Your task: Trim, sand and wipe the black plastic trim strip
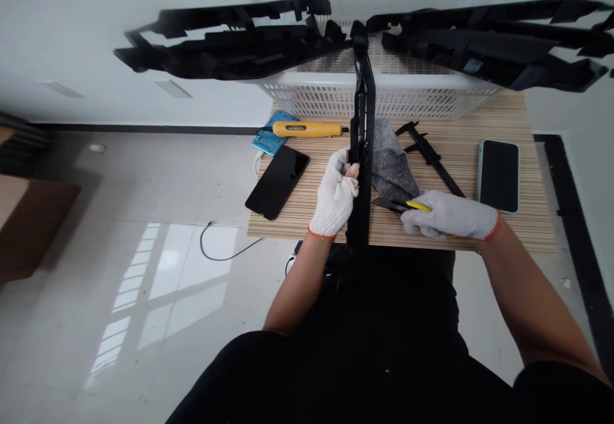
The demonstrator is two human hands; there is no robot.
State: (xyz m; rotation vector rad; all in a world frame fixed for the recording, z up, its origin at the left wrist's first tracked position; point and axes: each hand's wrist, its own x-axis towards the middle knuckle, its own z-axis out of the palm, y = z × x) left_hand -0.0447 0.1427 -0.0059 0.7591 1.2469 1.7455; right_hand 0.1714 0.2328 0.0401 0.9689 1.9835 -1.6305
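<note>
My left hand (pixel 334 194), in a white knit glove with the thumb tip bare, is closed around a long black plastic trim piece (pixel 361 200) that stretches away from my lap toward the basket. In my gloved right hand (pixel 441 213) is a utility knife (pixel 418 206) with a yellow body. Its dark blade end points left, close to the right edge of the trim piece; whether it touches cannot be told. A grey cloth (pixel 391 162) lies on the table just beyond the blade.
A white plastic basket (pixel 321 99) at the back carries several more black trim pieces (pixel 259 47). On the striped table (pixel 522 232) lie a yellow pen-like power tool (pixel 307 129), a blue box (pixel 271 142), a black phone (pixel 278 183), calipers (pixel 434 160) and another phone (pixel 497 176).
</note>
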